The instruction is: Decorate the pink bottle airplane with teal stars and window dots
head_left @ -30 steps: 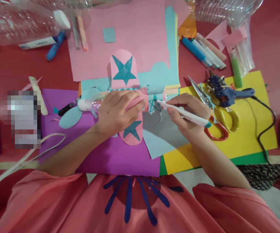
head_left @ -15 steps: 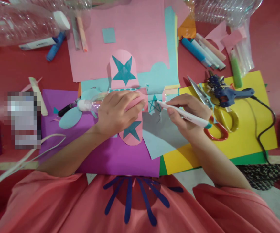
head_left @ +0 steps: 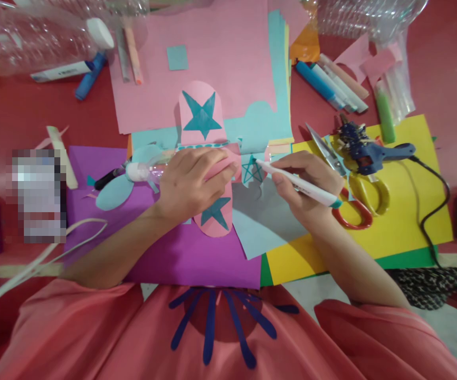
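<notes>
My left hand (head_left: 199,179) is closed over the middle of a plastic bottle (head_left: 155,172) wrapped in pink paper. The bottle lies sideways, its white cap (head_left: 134,171) to the left. Rounded pink paper wings reach out above and below it, the upper wing (head_left: 186,101) bearing a teal star and the lower wing (head_left: 221,228) another, partly under my fingers. In my right hand (head_left: 310,182) I grip a white marker (head_left: 307,191) with a teal end. Its tip touches the top of a small outlined star (head_left: 253,172) on a light blue piece at the bottle's right end.
Scissors (head_left: 358,214) and a blue glue gun (head_left: 367,153) with a black cord lie on yellow paper (head_left: 410,211) to the right. Several markers (head_left: 319,84) rest beyond them. Clear bottles (head_left: 34,42) stand along the back, and a blurred-out phone-like object (head_left: 40,195) lies left.
The marker tip has shifted slightly up and left to the star's top point, which now looks darker with teal. My left hand and the bottle have stayed put.
</notes>
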`<state>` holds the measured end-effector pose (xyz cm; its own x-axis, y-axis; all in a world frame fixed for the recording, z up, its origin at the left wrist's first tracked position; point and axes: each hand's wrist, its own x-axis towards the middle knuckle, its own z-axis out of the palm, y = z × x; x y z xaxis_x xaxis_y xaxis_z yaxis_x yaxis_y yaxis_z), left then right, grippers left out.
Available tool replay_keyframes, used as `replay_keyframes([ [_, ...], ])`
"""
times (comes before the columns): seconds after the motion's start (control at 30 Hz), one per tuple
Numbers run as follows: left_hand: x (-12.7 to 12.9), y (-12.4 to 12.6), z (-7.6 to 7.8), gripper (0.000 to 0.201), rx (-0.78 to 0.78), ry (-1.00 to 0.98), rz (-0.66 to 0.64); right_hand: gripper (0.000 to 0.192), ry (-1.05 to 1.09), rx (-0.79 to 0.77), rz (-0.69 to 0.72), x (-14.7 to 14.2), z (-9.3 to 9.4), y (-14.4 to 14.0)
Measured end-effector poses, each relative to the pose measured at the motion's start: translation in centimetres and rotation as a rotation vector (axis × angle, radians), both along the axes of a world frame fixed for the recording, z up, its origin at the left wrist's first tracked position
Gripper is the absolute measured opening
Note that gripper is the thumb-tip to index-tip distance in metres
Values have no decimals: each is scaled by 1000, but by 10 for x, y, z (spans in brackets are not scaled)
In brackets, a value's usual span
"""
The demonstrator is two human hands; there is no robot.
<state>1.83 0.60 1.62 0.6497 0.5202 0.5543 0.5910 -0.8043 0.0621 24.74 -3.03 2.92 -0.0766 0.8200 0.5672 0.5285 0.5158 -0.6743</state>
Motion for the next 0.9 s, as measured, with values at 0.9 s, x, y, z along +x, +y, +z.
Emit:
replay_keyframes([
  [0.9, 2, 0, 1, 30, 78, 50, 41, 9, -22, -17, 104, 0, 3, 0],
])
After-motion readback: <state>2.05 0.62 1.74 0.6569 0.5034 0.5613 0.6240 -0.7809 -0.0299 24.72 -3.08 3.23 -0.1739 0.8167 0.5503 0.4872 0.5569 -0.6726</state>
